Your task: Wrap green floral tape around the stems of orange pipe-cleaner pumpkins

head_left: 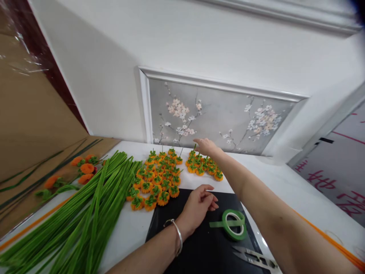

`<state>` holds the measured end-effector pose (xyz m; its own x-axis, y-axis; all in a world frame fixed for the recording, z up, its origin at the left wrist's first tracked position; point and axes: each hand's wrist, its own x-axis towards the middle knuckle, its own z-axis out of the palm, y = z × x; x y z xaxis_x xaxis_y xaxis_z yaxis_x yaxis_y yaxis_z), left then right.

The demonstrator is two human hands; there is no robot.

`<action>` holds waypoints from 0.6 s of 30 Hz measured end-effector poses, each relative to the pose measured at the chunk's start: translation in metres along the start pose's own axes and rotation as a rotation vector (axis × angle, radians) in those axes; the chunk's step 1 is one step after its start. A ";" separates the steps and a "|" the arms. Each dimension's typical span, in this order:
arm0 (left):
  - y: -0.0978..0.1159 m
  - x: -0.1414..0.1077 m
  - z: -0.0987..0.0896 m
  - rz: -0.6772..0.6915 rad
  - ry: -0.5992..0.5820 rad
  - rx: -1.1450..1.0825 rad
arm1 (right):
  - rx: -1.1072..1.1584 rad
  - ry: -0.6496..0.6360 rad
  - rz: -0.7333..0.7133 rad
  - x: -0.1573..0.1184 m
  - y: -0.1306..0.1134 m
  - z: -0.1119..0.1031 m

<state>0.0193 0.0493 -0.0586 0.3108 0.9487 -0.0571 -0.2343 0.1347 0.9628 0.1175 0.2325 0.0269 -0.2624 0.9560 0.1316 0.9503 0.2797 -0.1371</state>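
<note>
My right hand reaches out to the far end of the table, over the smaller group of fuzzy orange pumpkins with green leafy tops. Its fingertips close in at the upright green stem of one pumpkin at the back; the fingers partly hide the grip. Over the black mat hovers my left hand, fingers loosely bent and a little apart, holding nothing visible. A roll of green tape lies on the mat to its right, loose end pointing left. Closer to me are metal thread snips.
A larger cluster of orange pumpkins fills the table left of the mat. Long green chenille stems are heaped farther left, beside orange fuzzy flowers on cardboard. Orange stems lie at right. A wall with a floral panel bounds the back.
</note>
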 end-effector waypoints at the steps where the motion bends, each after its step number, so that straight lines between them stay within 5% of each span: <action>1: -0.001 0.000 0.000 -0.003 0.000 -0.003 | -0.011 -0.016 0.009 0.003 0.001 0.004; 6: -0.002 0.001 0.001 -0.010 -0.007 -0.015 | -0.031 -0.002 0.048 0.009 0.006 0.011; 10: 0.000 0.000 0.001 -0.015 -0.009 -0.017 | -0.020 0.124 0.057 -0.005 0.007 -0.009; 14: 0.002 0.001 0.003 -0.002 0.007 -0.012 | -0.001 0.272 0.014 -0.055 0.006 -0.042; 18: 0.004 0.001 -0.002 0.145 0.161 0.020 | 0.015 0.227 -0.041 -0.132 0.003 -0.046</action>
<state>0.0163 0.0516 -0.0552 0.1236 0.9914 0.0428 -0.2469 -0.0111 0.9690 0.1623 0.1026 0.0542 -0.2542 0.8997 0.3549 0.9367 0.3204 -0.1412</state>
